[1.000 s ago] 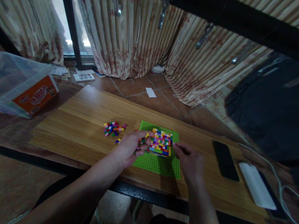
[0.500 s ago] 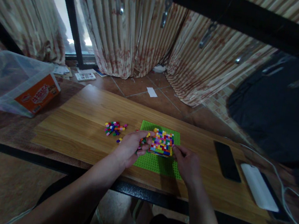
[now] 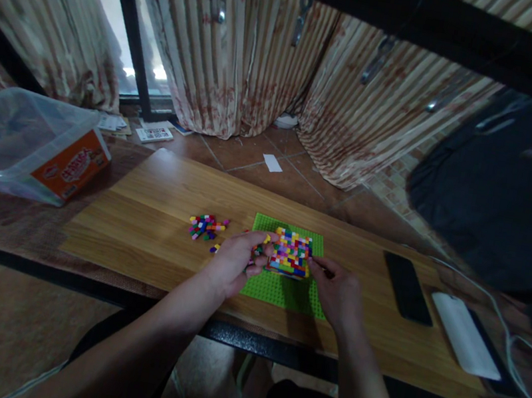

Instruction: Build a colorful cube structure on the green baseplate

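Observation:
A multicoloured block of toy bricks (image 3: 292,251) stands on a green studded baseplate (image 3: 276,293) in the middle of the table. My left hand (image 3: 237,258) is curled at the block's left side. Small coloured bricks show between its thumb and fingers, one of them yellow near the thumb tip. On the right side, my right hand (image 3: 335,287) is pinched, its fingertips against the block's edge at a small pinkish brick, mostly hidden by the fingers. Left of my left hand lies a loose pile of toy bricks (image 3: 206,226).
A clear plastic bin (image 3: 17,139) with an orange label stands at the far left. To the right lie a black phone (image 3: 407,287), a white oblong object (image 3: 465,335) and a white cable (image 3: 496,303). The wooden board (image 3: 139,233) has its front edge close to my forearms.
My right hand has moved slightly left, bringing the small pinkish brick from just beside the block to its right edge. My left hand keeps its place by the block. The view has shifted slightly.

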